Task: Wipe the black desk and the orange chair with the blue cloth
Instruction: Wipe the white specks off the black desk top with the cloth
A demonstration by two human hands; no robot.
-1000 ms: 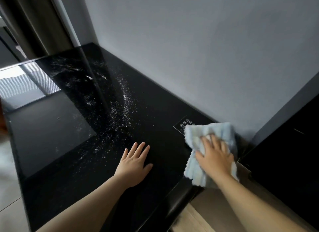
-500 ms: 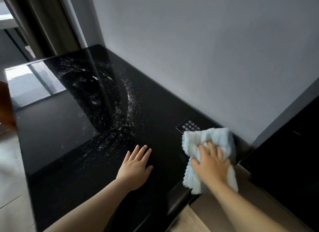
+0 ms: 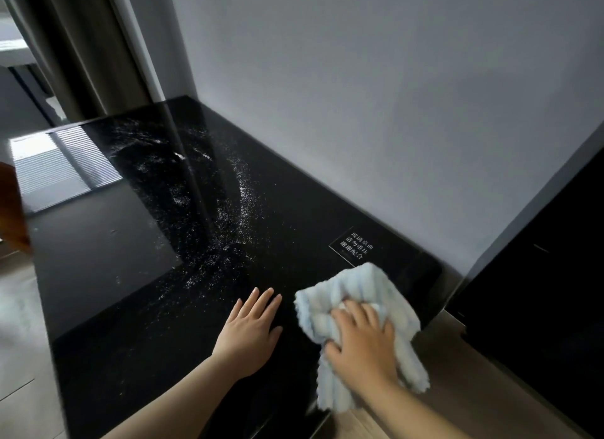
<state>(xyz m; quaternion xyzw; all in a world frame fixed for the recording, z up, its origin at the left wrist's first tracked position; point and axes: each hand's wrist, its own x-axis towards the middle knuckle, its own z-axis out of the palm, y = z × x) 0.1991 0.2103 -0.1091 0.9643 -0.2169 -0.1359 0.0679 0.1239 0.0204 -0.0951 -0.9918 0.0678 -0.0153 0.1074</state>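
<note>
The black worktop (image 3: 98, 259) is glossy and mirrors a window. Ahead and to the left of both hands it is dusted with white specks (image 3: 242, 193) in curved streaks. The blue cloth (image 3: 359, 285), pale, ribbed and fluffy with a scalloped edge, lies bunched at the worktop's near right corner, its lower end hanging off the edge. The right hand (image 3: 362, 347) is on top, fingers curled into the folds, gripping it. The left hand (image 3: 248, 334) lies flat and relaxed just beside the cloth. A small white-lettered label (image 3: 354, 247) sits just beyond the cloth.
</note>
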